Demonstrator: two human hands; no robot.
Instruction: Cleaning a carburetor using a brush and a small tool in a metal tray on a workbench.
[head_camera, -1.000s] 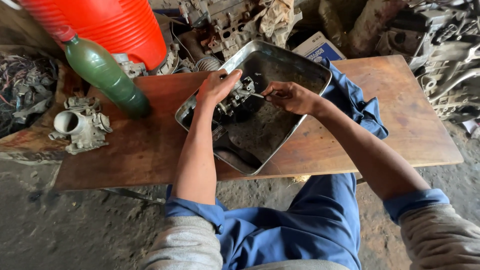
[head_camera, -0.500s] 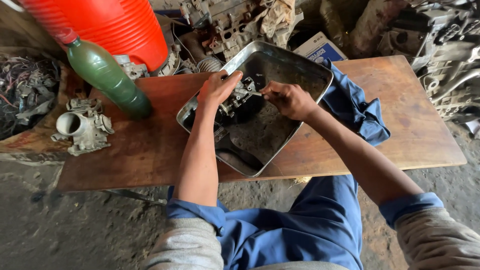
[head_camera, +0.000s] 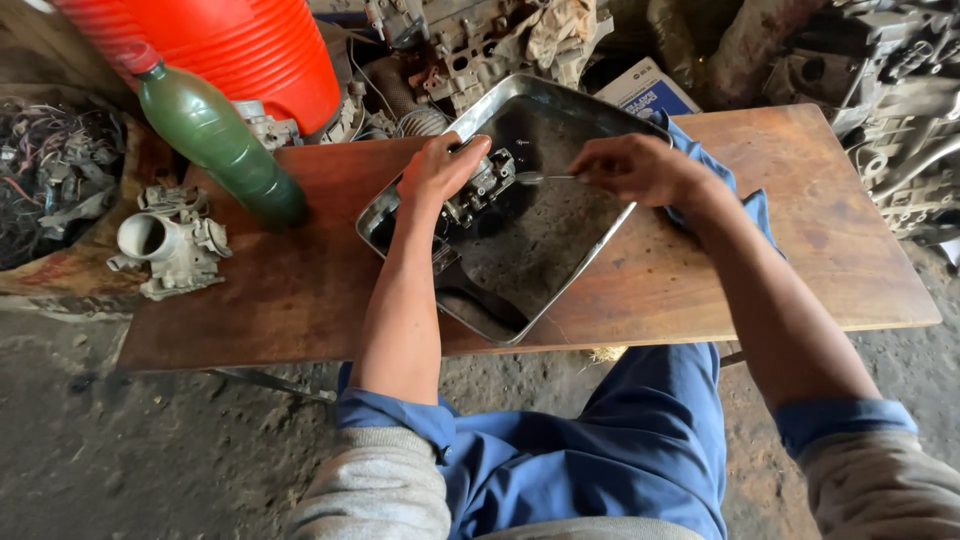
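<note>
A dented metal tray (head_camera: 590, 265) holding dark liquid lies on a wooden table (head_camera: 800, 250). My left hand (head_camera: 440, 168) grips a dirty metal carburettor part (head_camera: 480, 190) at the tray's upper left. My right hand (head_camera: 635, 168) is to the right of it and pinches a thin metal tool (head_camera: 545, 178) whose tip points at the part. A blue cloth (head_camera: 745, 205) lies under my right wrist.
A green plastic bottle (head_camera: 215, 140) with a red cap stands at the table's left, in front of an orange drum (head_camera: 240, 45). Another grey carburettor body (head_camera: 170, 240) rests at the far left. Engine parts (head_camera: 480, 40) and scrap crowd the back and right side.
My right hand has drawn back to the right, away from the part, with the thin tool now showing between them. The left hand stays on the part.
</note>
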